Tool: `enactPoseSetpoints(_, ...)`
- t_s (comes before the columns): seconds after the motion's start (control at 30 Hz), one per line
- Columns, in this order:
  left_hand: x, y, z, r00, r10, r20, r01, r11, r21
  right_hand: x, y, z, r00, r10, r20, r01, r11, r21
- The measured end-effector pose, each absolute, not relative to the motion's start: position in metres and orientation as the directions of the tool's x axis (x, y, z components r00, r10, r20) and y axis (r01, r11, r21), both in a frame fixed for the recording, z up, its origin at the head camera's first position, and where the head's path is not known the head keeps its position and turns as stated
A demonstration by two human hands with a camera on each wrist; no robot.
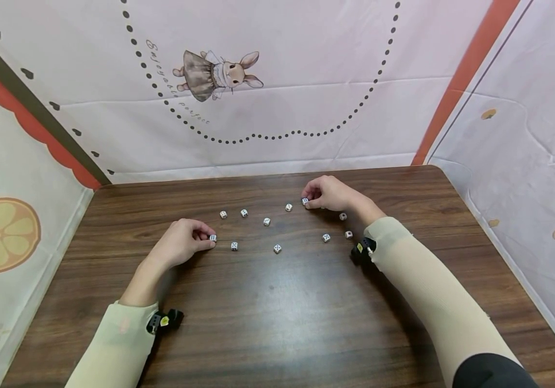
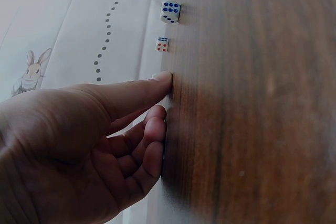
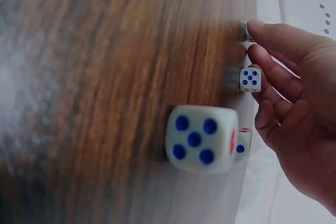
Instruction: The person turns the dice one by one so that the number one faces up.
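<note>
On the left of the table, my left hand [image 1: 182, 242] pinches a white die [image 1: 213, 237] between thumb and fingertips, low at the tabletop. The left wrist view shows the thumb [image 2: 139, 94] covering nearly all of that die. Farther back and to the right, my right hand [image 1: 332, 194] holds another white die [image 1: 305, 201] by thumb and index finger. Only a sliver of it shows in the right wrist view, where a die with five blue pips [image 3: 250, 78] sits close by the other fingers. Whether either held die touches the wood is unclear.
Several more white dice lie scattered between and around the hands, among them one die [image 1: 277, 248] at the front middle and another [image 1: 326, 237] below the right hand. The brown wooden table [image 1: 277, 323] ends at a printed cloth [image 1: 306, 81] behind it.
</note>
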State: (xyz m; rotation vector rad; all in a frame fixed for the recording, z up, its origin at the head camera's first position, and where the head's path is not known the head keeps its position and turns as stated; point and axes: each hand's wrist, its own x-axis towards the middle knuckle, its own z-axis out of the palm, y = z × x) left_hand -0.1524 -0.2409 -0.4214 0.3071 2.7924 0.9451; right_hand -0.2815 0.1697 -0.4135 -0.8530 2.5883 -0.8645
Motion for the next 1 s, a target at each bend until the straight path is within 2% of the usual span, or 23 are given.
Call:
enactPoseSetpoints(0.53, -0.1525, -0.2407, -0.4219, -0.963, 0.252, -0.091, 0.144, 0.772, 0.619, -0.2816, 0.1623, -0.4101, -0.764, -0.641, -0.077, -0.503, 0.666, -0.551)
enactPoseSetpoints(1.0, -0.1530, -0.2416, -0.4232, -0.963, 0.252, -0.093, 0.142, 0.774, 0.617, -0.2816, 0.1648, -0.4123, -0.776, -0.626, -0.076, -0.467, 0.651, -0.598)
